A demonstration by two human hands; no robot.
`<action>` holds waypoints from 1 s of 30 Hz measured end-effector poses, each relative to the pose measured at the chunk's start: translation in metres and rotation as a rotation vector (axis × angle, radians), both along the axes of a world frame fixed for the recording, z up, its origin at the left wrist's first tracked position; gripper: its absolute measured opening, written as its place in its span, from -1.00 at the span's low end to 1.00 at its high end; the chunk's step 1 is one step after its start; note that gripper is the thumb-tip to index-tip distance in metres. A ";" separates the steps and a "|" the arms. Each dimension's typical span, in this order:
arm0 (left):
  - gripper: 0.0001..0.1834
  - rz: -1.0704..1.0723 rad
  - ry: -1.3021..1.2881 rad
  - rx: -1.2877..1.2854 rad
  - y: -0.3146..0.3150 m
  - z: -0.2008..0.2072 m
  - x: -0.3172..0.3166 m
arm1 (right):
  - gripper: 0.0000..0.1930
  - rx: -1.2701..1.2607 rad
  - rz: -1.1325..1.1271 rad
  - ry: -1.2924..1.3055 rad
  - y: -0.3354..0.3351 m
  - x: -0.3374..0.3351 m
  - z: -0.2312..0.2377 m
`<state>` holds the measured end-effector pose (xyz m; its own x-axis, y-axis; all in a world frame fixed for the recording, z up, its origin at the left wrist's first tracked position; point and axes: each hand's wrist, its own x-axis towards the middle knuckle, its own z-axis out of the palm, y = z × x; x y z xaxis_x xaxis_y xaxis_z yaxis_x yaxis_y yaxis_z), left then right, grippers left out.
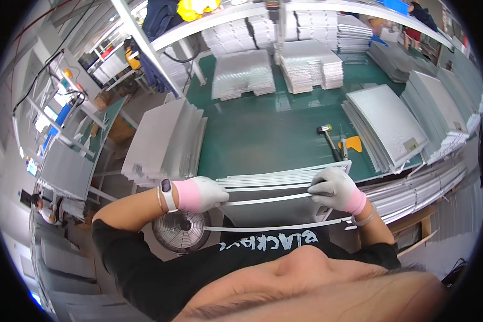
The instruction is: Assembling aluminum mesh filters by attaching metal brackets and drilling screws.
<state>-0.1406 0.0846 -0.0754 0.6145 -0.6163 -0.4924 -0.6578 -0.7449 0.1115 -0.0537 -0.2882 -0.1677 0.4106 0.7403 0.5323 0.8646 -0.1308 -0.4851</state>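
Observation:
Both my hands wear white gloves with pink cuffs. A flat grey panel (268, 213) with a white edge strip stands on edge close to my body, between my hands. At its left end my left hand (205, 195) closes round the edge. My right hand (333, 188) pinches its upper right corner with curled fingers. Just beyond it, several similar white-edged panels (284, 178) lean together at the front edge of the green table (241, 139). The lower part of the held panel is partly hidden. A long thin white strip (273, 229) runs below it.
A hammer (327, 134) and an orange scraper (351, 143) lie on the table. Panel stacks stand left (163, 139) and right (386, 123). Two bubble-wrap stacks (244, 72) lie at the back under a white shelf (225, 24). A round fan (182, 231) stands below my left forearm.

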 end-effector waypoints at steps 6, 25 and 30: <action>-0.89 0.128 -0.049 0.170 -0.009 -0.002 -0.010 | -0.81 0.015 -0.067 -0.064 0.002 -0.007 -0.001; -0.79 0.638 -0.437 -0.608 0.018 -0.014 0.040 | -0.82 0.259 -0.177 0.064 -0.001 0.005 -0.015; -0.69 0.732 -0.408 -0.968 0.033 -0.060 -0.005 | -0.78 0.805 -0.287 0.602 -0.031 -0.005 -0.076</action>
<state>-0.1452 0.1180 -0.1349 0.9605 -0.0720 0.2689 -0.2456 -0.6743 0.6964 -0.0584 -0.3196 -0.2442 0.8758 0.0901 0.4743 0.4390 0.2602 -0.8600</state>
